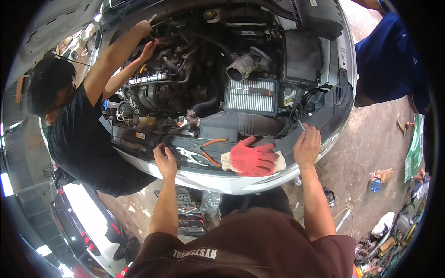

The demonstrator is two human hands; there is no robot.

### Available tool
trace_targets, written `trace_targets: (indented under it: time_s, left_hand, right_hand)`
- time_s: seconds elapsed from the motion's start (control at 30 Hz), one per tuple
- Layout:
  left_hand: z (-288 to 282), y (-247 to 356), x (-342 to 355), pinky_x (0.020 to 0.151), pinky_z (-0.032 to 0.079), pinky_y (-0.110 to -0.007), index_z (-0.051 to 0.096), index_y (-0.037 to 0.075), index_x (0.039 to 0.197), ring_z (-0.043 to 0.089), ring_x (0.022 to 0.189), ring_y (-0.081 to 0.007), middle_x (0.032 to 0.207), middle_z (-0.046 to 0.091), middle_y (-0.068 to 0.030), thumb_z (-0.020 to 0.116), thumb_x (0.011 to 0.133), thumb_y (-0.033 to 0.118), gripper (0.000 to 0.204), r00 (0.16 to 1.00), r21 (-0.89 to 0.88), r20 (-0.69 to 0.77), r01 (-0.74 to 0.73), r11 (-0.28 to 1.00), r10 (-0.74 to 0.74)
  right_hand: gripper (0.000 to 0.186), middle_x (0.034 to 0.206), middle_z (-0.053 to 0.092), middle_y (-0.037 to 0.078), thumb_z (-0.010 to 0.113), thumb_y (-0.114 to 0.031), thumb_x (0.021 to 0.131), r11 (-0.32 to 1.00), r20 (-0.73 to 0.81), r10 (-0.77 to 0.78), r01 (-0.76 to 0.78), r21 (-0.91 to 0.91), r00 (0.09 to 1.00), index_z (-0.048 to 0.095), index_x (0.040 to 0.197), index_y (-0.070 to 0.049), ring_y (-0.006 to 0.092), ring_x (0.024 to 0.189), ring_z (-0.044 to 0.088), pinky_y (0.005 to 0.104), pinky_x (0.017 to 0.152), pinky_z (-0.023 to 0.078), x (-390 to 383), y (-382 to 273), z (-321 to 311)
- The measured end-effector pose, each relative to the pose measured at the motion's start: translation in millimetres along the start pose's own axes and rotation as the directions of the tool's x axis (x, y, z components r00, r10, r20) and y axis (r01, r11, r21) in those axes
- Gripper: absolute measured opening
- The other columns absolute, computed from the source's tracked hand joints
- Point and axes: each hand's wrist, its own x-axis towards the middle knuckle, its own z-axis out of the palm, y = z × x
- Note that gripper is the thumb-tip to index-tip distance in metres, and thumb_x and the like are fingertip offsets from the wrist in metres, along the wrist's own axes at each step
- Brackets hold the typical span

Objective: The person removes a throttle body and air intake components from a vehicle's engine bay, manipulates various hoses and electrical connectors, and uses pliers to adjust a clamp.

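My right hand (307, 147) is closed at the front right edge of the engine bay. The pale tip of a slim metal tool (301, 125) sticks out past its fingers; the rest is hidden. My left hand (165, 161) rests on the front panel, fingers loosely bent and apart, with nothing visible in it. Just right of it lie silver locking pliers (193, 156) and orange-handled pliers (211, 160). A pair of red-palmed work gloves (253, 158) lies on the front edge between my hands.
A pleated air filter (243, 103) with a small tool on it sits below a ribbed intake hose (242, 68). At left a person in black (88, 139) reaches into the engine; another in blue (389, 60) stands right. An open toolbox (191, 221) is below.
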Motion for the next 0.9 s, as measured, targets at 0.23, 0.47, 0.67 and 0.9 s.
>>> trace_targets:
  time_s: [0.23,0.47,0.67,0.9]
  left_hand:
    - [0.9,-1.5,0.0,0.088,0.051,-0.045,0.065,-0.004,0.116,0.066,0.098,-0.0385,0.108,0.067,-0.0211,0.057,0.102,0.018,0.027,0.995,-0.032,0.058,0.081,0.996,-0.079]
    - [3.1,-2.6,3.1,0.085,0.052,-0.045,0.066,-0.002,0.115,0.067,0.093,-0.0376,0.105,0.069,-0.0203,0.057,0.102,0.020,0.027,0.987,-0.029,0.087,0.140,0.990,-0.137]
    - [1.4,-1.5,4.2,0.088,0.051,-0.047,0.066,-0.001,0.115,0.066,0.098,-0.0407,0.108,0.070,-0.0213,0.057,0.101,0.022,0.029,0.981,-0.007,0.128,0.151,0.989,-0.149]
    - [1.3,-0.7,3.9,0.089,0.051,-0.048,0.067,-0.001,0.114,0.066,0.101,-0.0427,0.109,0.070,-0.0222,0.057,0.101,0.023,0.029,0.977,-0.019,0.127,0.176,0.984,-0.173]
  right_hand:
    - [0.026,0.104,0.062,0.014,0.058,-0.003,0.093,1.000,0.012,0.013,-0.013,-0.024,1.000,0.065,0.118,-0.001,0.0349,0.099,0.059,0.0459,0.088,0.047,-1.1,1.2,-2.6]
    - [0.026,0.102,0.062,0.014,0.059,-0.002,0.091,1.000,0.007,-0.016,0.016,-0.019,1.000,0.065,0.117,-0.001,0.0350,0.098,0.058,0.0459,0.087,0.047,0.3,-0.6,-2.3]
    - [0.026,0.102,0.062,0.014,0.058,-0.001,0.090,0.999,0.014,-0.016,0.017,-0.028,1.000,0.064,0.116,0.000,0.0353,0.097,0.058,0.0462,0.086,0.046,0.0,1.6,-0.7]
    - [0.025,0.103,0.062,0.014,0.057,-0.002,0.091,0.999,0.009,-0.014,0.014,-0.031,1.000,0.065,0.115,0.000,0.0352,0.098,0.059,0.0460,0.087,0.046,0.5,-0.5,-1.8]
